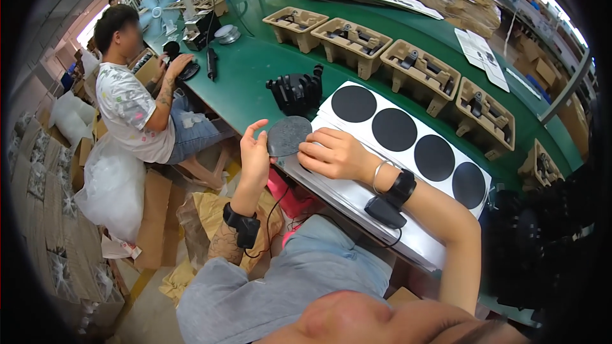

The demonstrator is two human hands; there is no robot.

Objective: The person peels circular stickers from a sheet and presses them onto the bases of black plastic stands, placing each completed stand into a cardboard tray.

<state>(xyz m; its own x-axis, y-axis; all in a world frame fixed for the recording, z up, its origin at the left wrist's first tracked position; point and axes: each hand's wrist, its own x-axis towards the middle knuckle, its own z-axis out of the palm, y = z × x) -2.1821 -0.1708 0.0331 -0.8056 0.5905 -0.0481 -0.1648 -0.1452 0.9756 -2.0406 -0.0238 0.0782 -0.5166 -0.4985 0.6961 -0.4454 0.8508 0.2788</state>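
A dark grey round pad (290,136) is held up between my hands over the table's near edge. My left hand (255,156) grips its left side, thumb at the edge and index finger raised; its other fingers are partly hidden. With bent fingers closed, my right hand (333,153) pinches the pad's right edge. Just beyond and to the right lies a stack of white sheets (375,116), the top one carrying a row of black discs (394,129). A group of black moulded parts (294,92) stands on the table behind the pad.
Several brown pulp trays (421,76) with black parts line the far side of the green table (252,67). A co-worker (137,99) sits at the left, handling a black round part. Black items (535,242) crowd the right; cartons and plastic bags (118,185) fill the floor left.
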